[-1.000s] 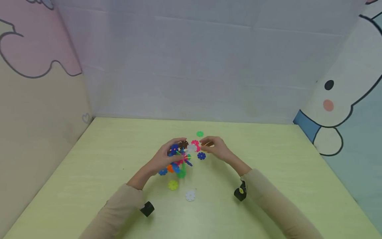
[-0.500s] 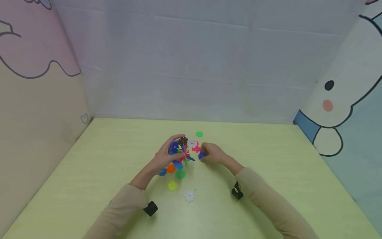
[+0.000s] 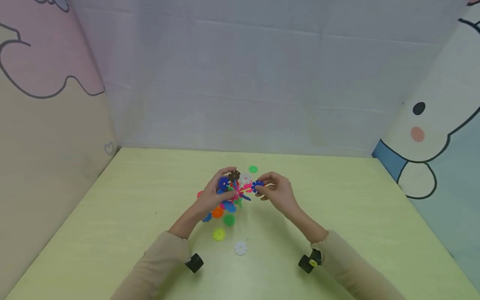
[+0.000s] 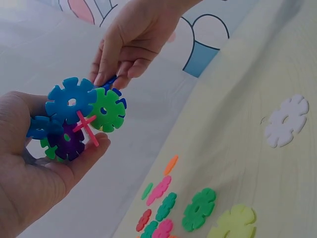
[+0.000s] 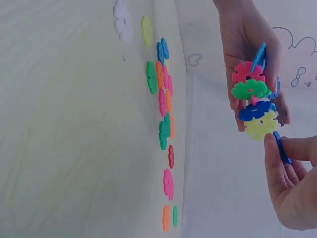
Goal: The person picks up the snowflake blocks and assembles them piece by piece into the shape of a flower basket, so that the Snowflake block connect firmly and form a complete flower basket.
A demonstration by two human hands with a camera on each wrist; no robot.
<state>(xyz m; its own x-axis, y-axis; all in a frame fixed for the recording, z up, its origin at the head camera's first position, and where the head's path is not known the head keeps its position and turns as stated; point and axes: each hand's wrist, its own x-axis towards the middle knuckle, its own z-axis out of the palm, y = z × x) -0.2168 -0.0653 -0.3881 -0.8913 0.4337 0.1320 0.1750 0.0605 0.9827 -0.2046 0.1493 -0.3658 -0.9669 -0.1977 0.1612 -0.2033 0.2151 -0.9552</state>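
Note:
My left hand [image 3: 210,200] holds a cluster of interlocked plastic snowflake discs [image 4: 72,99], raised above the table. Blue, green, purple and pink notched discs show in the left wrist view; a yellow disc [image 5: 261,125] forms the cluster's near end in the right wrist view. Between thumb and fingers, my right hand [image 3: 281,195] pinches a dark blue snowflake disc [image 5: 282,148]. This disc is right at the yellow disc's edge; whether their slots engage I cannot tell. Part of the cluster is hidden behind the left fingers and thumb.
Loose discs lie on the pale table [image 3: 112,233]: a yellow one [image 3: 219,234] and a white one [image 3: 241,248] nearer the front, a green one [image 3: 253,169] at the back. Several more lie below the left hand, including an orange disc [image 3: 217,212]. Walls border the table.
My right hand came down to the dark blue disc on the table, picked it up and brought it to the cluster. The left hand keeps holding the cluster, barely shifted.

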